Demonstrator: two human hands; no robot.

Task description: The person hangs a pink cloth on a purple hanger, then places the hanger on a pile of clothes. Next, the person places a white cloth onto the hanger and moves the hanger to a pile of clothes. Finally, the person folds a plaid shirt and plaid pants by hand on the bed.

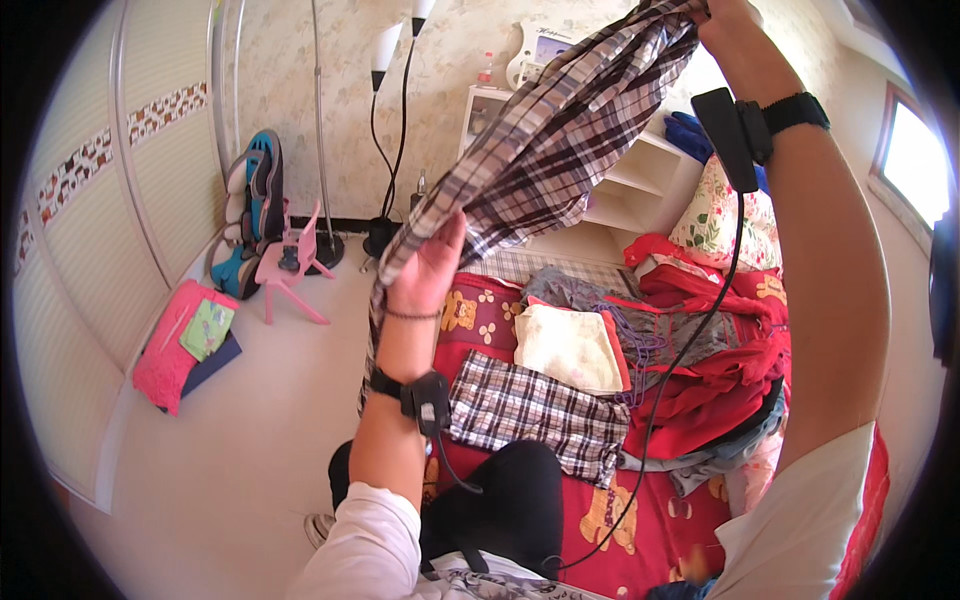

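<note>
A brown, black and white plaid cloth (pixel 559 142) is stretched slantwise in the air between my hands. My right hand (pixel 731 19), high at the top edge, grips its upper end. My left hand (pixel 427 270) holds the lower end, which drapes over the hand and hangs down beside the forearm; the fold hides some of its fingers. On the red bear-print bedspread (pixel 667 525) in front of me lies a folded plaid cloth (pixel 540 412) of similar pattern. Just beyond it is a folded cream cloth with red edging (pixel 570 349).
Purple hangers (pixel 637 352) and heaped red and grey clothes (pixel 697 375) lie at the right, near a floral pillow (pixel 731 217). A white shelf (pixel 637 172) and floor lamps (pixel 382 150) stand behind. A pink chair (pixel 296 262) and child car seat (pixel 251 210) are left. A cable (pixel 694 337) hangs from my right wrist device.
</note>
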